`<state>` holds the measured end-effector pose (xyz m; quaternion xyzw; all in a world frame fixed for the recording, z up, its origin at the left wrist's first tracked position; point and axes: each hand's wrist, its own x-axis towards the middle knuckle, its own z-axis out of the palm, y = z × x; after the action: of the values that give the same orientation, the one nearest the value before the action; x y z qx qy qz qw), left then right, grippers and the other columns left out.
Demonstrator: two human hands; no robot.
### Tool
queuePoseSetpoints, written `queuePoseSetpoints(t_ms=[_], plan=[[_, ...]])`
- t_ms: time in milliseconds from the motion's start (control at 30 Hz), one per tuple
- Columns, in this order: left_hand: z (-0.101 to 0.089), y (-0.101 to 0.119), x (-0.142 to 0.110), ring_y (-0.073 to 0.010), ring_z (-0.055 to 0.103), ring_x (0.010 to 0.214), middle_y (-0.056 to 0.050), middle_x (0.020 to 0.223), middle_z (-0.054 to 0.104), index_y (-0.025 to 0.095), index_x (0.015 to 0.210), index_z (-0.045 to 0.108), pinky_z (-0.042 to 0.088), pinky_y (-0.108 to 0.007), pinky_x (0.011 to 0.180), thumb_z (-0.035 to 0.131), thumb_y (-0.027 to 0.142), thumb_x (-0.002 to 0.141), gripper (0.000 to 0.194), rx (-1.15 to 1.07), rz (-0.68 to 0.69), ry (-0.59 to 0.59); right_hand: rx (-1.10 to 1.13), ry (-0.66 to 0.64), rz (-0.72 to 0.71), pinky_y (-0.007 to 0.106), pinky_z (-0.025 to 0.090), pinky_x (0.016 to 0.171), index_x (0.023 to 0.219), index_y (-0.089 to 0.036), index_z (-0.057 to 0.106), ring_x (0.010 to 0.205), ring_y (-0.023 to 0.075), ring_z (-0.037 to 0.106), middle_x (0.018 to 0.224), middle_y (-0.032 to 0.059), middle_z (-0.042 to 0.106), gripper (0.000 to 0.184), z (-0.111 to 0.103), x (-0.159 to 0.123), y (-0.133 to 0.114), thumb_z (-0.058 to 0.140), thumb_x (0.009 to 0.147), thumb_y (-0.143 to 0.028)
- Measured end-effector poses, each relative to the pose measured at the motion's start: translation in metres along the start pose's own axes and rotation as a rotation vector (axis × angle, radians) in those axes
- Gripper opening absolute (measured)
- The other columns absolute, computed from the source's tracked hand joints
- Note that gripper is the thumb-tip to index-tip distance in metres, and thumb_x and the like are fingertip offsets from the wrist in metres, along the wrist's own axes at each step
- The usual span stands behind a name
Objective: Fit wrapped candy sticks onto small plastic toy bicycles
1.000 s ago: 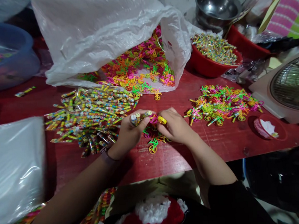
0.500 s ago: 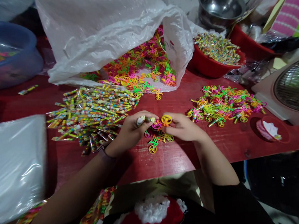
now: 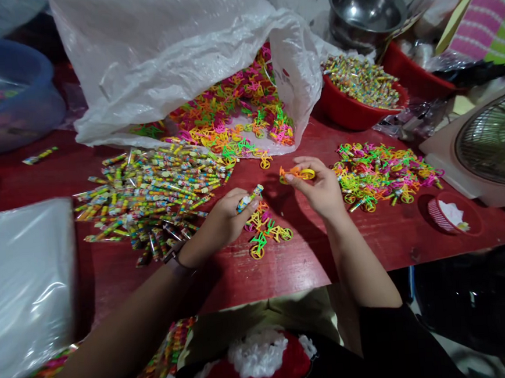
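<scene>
- Half a second ago the hands were nearly together; now the right hand [image 3: 322, 190] is farther from the left hand [image 3: 225, 219], up and to the right, with a toy bicycle [image 3: 295, 174].
- The right hand pinches the toy bicycle between thumb and fingers. Its long axis runs roughly sideways, orange end to the left, yellow wheel towards the palm.
- The left hand is curled, gripping a wrapped stick [image 3: 250, 199] that slants away and to the right.
- Between the hands, slightly nearer the wearer, a small heap of toys [image 3: 259, 240] lies on the red desk [image 3: 285, 275].
- Left of and beyond the left hand is a pile of wrapped sticks [image 3: 160, 181].
- Just right of the right hand is a mixed pile [image 3: 385, 173]; beyond both hands, an open plastic bag [image 3: 159, 62].
</scene>
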<state>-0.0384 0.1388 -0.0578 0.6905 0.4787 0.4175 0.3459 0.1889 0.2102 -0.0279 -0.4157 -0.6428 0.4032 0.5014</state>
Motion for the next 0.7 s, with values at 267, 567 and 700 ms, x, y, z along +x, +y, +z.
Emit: queuePoseSetpoints(t_ms=[267, 567, 700], plan=[[0.008, 0.018, -0.013, -0.0136, 0.053, 0.062, 0.003, 0.073, 0.059, 0.017, 0.138, 0.052, 0.042, -0.026, 0.061, 0.053, 0.044, 0.103, 0.044, -0.18, -0.127, -0.092, 0.562, -0.127, 0.294, 0.025, 0.052, 0.072, 0.087, -0.023, 0.058, 0.071, 0.0117, 0.06, 0.081, -0.0031, 0.064, 0.031, 0.036, -0.019, -0.012, 0.085, 0.074, -0.033], [0.008, 0.015, -0.011, -0.0144, 0.055, 0.073, -0.002, 0.084, 0.065, 0.017, 0.09, 0.065, 0.044, -0.027, 0.069, 0.053, 0.044, 0.102, 0.032, -0.166, -0.005, -0.04, 0.553, -0.296, 0.358, 0.028, 0.053, 0.074, 0.089, -0.022, 0.064, 0.076, 0.0142, 0.059, 0.085, -0.0001, 0.063, 0.034, 0.029, -0.027, -0.017, 0.087, 0.076, -0.043], [0.004, 0.021, -0.012, -0.0118, 0.046, 0.063, 0.001, 0.073, 0.057, 0.018, 0.084, 0.06, 0.039, -0.026, 0.06, 0.054, 0.041, 0.101, 0.029, -0.234, -0.012, -0.081, 0.524, -0.354, 0.326, 0.027, 0.053, 0.073, 0.091, -0.022, 0.064, 0.076, 0.0142, 0.059, 0.087, 0.0004, 0.064, 0.032, 0.024, -0.027, -0.017, 0.084, 0.081, -0.044]])
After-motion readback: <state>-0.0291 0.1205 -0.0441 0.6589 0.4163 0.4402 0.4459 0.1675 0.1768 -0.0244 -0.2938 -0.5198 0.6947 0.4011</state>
